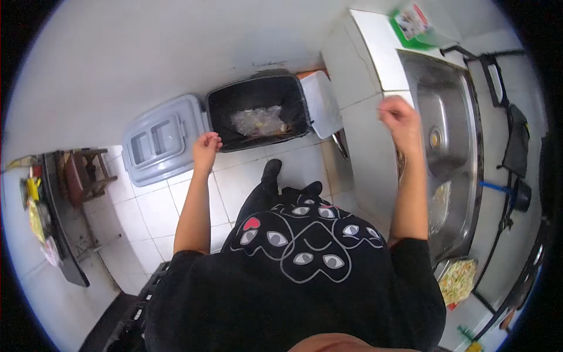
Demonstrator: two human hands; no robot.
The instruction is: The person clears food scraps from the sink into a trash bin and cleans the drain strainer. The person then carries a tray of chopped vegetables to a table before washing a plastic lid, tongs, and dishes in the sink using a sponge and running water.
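Observation:
Below and ahead of me an open black bin [231,97] stands on the tiled floor, with crumpled clear plastic [259,121] inside. My left hand [207,146] is in front of the bin's near left corner, its fingers curled in; whether they hold anything is too small to tell. Raised beside the counter edge, near the sink, is my right hand [399,114], its fingers bent together, and their contents, if any, cannot be made out. A grey lid [190,126] leans to the left of the bin.
On the right, a steel sink [437,111] holds a clear plastic piece [440,205]. A tray of shredded food [457,281] stands beyond its near end. A green-based container [419,26] is at the far counter corner. A dark table [64,234] and wooden stool [88,173] stand left.

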